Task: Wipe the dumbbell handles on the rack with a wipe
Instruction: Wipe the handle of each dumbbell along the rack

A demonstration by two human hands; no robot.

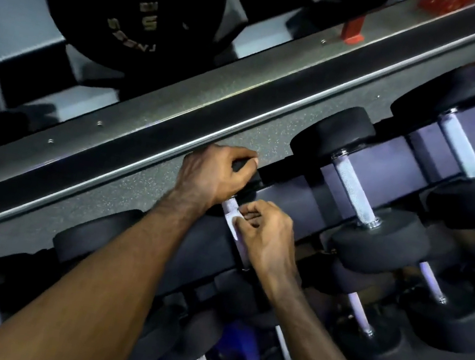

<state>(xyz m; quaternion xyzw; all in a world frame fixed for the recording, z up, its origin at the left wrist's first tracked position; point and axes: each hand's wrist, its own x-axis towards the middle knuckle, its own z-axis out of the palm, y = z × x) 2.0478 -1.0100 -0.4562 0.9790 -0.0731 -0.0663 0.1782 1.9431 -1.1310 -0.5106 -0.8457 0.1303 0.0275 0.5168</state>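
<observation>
Two hands at work: left hand [214, 176] steadies heavy black rubber dumbbell head [249, 178], fingers curled over it; right hand [264, 235] pinches limp white wipe [230, 221] around rigid knurled steel handle [230, 205].

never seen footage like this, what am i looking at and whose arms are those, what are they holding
This is one picture from a camera worn on a person's head, looking forward and down, so the two bare arms are the wearer's own. There is no robot. In front is a gym rack loaded with black dumbbells. The left hand grips the far head of one dumbbell, steadying it. The right hand pinches a small white wipe against that dumbbell's metal handle. A neighbouring dumbbell handle sits bare to the right.
</observation>
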